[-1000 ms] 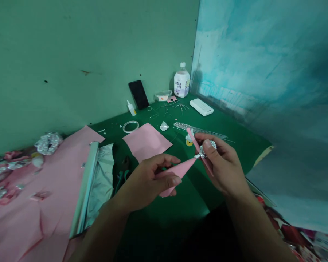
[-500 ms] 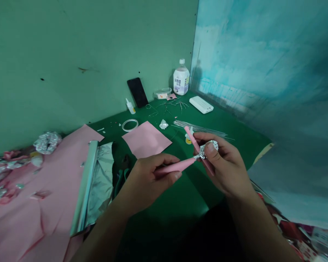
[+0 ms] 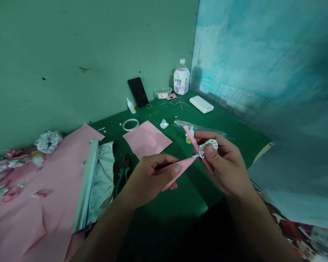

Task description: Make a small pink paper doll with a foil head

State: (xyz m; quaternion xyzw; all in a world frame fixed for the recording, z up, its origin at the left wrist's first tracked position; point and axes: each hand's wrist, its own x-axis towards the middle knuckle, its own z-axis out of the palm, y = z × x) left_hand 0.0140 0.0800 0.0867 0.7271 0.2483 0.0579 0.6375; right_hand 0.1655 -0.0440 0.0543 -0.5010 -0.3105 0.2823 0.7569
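Observation:
My left hand (image 3: 155,174) grips a pink paper strip (image 3: 183,166), thumb on top and fingers beneath. That strip reaches right to a crumpled foil piece (image 3: 207,146) with a rounded end. My right hand (image 3: 224,160) pinches the foil between thumb and fingers. A second narrow pink piece (image 3: 190,137) crosses the foil and sticks up to the left, its lower end below my right thumb. Just behind my right hand, a small glue bottle (image 3: 189,137) is partly hidden. Pliers (image 3: 123,171) with green handles lie by my left wrist.
A foil roll (image 3: 86,185) and large pink sheet (image 3: 57,182) cover the left. Behind my hands lie a pink square (image 3: 149,138), tape ring (image 3: 130,124), foil ball (image 3: 164,124) and thin wires (image 3: 202,128). A phone (image 3: 138,92), drink bottle (image 3: 182,80) and white power bank (image 3: 201,104) stand farther back.
My left thumb has shifted onto the pink strip, which now looks flatter and wider, with its lower edge turned down. My right hand keeps nearly the same hold on the foil.

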